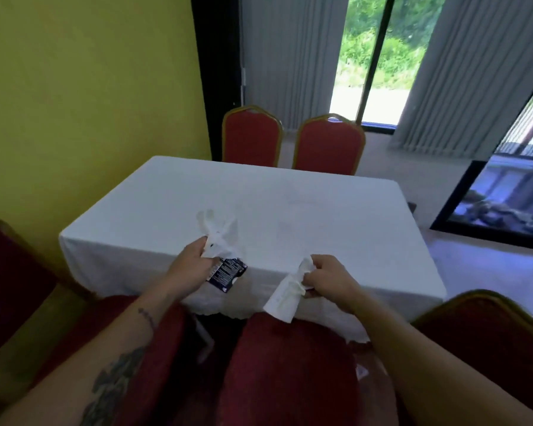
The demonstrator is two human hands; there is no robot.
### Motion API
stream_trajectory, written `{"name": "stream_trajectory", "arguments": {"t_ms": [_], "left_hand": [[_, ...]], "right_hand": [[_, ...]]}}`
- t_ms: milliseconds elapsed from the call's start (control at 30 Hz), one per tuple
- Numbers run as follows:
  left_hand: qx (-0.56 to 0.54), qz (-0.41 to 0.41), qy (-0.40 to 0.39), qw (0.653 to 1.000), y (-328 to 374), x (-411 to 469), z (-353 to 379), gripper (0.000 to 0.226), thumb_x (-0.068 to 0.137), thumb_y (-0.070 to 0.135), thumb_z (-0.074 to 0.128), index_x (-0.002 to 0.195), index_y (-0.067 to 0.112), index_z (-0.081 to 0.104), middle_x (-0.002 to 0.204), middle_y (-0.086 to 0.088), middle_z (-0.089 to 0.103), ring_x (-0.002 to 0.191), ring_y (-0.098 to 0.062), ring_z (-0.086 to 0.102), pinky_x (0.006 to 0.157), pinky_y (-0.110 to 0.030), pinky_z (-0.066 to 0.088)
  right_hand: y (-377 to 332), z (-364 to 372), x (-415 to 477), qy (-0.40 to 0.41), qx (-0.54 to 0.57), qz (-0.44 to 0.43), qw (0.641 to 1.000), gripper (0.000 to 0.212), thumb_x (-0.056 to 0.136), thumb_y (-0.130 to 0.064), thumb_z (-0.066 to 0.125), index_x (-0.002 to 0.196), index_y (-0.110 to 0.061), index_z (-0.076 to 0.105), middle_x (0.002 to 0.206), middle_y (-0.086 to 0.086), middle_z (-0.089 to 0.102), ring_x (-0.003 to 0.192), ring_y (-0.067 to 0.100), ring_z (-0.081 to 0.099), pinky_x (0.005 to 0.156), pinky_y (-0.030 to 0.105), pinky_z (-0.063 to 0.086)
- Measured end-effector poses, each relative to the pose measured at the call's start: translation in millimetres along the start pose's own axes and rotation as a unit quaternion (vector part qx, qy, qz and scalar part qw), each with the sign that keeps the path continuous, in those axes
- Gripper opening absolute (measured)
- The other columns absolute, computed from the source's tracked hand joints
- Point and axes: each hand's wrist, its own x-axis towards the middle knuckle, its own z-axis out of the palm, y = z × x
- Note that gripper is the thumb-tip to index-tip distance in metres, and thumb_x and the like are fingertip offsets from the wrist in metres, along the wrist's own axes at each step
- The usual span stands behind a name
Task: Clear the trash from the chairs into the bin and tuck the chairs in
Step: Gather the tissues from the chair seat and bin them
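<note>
Left hand (194, 259) grips crumpled tissue (217, 235) and dark wrapper (227, 273); right hand (326, 279) grips white napkin (285, 295). Both over near bench (290, 210) edge, above red chairs (290, 373).

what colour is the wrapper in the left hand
Dark blue with white print, wrapper held in the left hand; head view.

Daylight enters through the window (373, 56) at one o'clock, where the ground outside is blown out to white. The white cloth on the desk (290, 210) is bright and evenly lit. The whole picture is soft, and straight lines bend toward the edges. The chairs (290, 379) at six o'clock are dim and blurred.
</note>
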Motion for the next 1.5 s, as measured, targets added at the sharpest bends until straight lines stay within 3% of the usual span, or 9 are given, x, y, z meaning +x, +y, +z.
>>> {"name": "stream_trajectory", "arguments": {"t_ms": [100,200,500,633,767,1033,1133,1267,1500], "left_hand": [[-0.021,0.030,-0.041,0.998,43.6,-4.0,29.7,0.030,0.100,0.007,0.054,0.108,0.035,0.057,0.101,0.019,0.064,0.090,-0.001,0.062,0.074,-0.030,0.055],[-0.027,0.070,-0.079,0.994,75.5,1.4,54.6,0.029,0.100,0.005,0.052,0.117,0.027,0.060,0.105,0.007,0.071,0.100,-0.022,0.069,0.070,-0.030,0.058],[-0.023,0.136,-0.153,0.978,123.9,-7.7,170.5,0.024,0.099,0.014,0.055,0.110,0.033,0.064,0.106,0.011,0.072,0.098,-0.014,0.068,0.077,-0.034,0.053],[-0.024,0.145,-0.158,0.976,159.9,-8.7,232.2,0.025,0.098,0.010,0.055,0.107,0.032,0.066,0.105,0.006,0.072,0.097,-0.018,0.068,0.085,-0.040,0.052],[-0.028,0.148,-0.163,0.975,200.6,-9.0,321.3,0.023,0.098,0.009,0.053,0.101,0.029,0.065,0.098,0.004,0.072,0.088,-0.016,0.067,0.074,-0.033,0.051],[-0.051,0.094,-0.148,0.983,275.6,-11.5,506.4,0.016,0.099,0.010,0.054,0.105,0.023,0.062,0.095,0.001,0.069,0.085,-0.017,0.065,0.070,-0.030,0.052],[-0.060,0.070,-0.151,0.984,294.6,-5.1,553.4,0.018,0.097,0.009,0.056,0.110,0.019,0.062,0.093,0.002,0.068,0.083,-0.016,0.065,0.065,-0.027,0.050],[-0.040,0.030,-0.166,0.985,306.9,14.2,602.3,0.028,0.096,0.010,0.054,0.122,0.018,0.060,0.102,-0.006,0.068,0.086,-0.019,0.065,0.065,-0.029,0.054],[-0.061,-0.077,-0.124,0.987,304.3,71.2,657.6,0.021,0.093,0.000,0.044,0.102,0.012,0.059,0.081,-0.006,0.060,0.067,-0.016,0.057,0.052,-0.024,0.045]], "right_hand": [[0.5,-43.1,-20.5,0.039,0.013,0.004,0.999,0.015,0.077,0.011,0.055,0.090,0.011,0.063,0.084,0.019,0.063,0.076,0.028,0.066,0.071,0.043,0.063],[5.0,-78.8,-42.4,0.089,0.021,0.013,0.996,0.021,0.077,0.010,0.056,0.096,0.019,0.060,0.086,0.020,0.065,0.077,0.029,0.067,0.071,0.044,0.062],[45.4,-189.5,-103.0,0.212,-0.021,0.025,0.977,0.013,0.082,0.010,0.053,0.083,0.009,0.066,0.073,0.011,0.062,0.058,0.013,0.060,0.047,0.015,0.048],[65.0,-258.2,-122.8,0.244,-0.014,-0.005,0.970,0.016,0.083,0.004,0.055,0.072,-0.003,0.065,0.064,0.005,0.061,0.057,0.013,0.058,0.056,0.025,0.049],[108.1,-349.9,-135.3,0.250,0.005,-0.016,0.968,0.008,0.082,0.001,0.060,0.076,0.001,0.064,0.070,0.011,0.061,0.064,0.020,0.059,0.065,0.036,0.054],[224.3,-529.0,-172.7,0.240,0.035,0.027,0.970,0.014,0.085,0.002,0.060,0.082,0.016,0.057,0.067,0.012,0.060,0.062,0.019,0.061,0.073,0.041,0.063],[242.7,-574.7,-175.7,0.229,0.063,0.034,0.971,0.010,0.085,0.005,0.059,0.075,0.009,0.060,0.066,0.009,0.059,0.064,0.020,0.061,0.075,0.042,0.062],[255.4,-608.6,-158.6,0.245,0.086,0.049,0.964,0.007,0.086,0.007,0.060,0.086,0.013,0.064,0.076,0.017,0.064,0.072,0.025,0.064,0.071,0.038,0.060],[257.9,-635.5,-80.2,0.187,-0.001,0.060,0.981,0.010,0.090,0.000,0.060,0.094,0.007,0.066,0.088,0.018,0.069,0.077,0.025,0.069,0.059,0.027,0.056]]}}
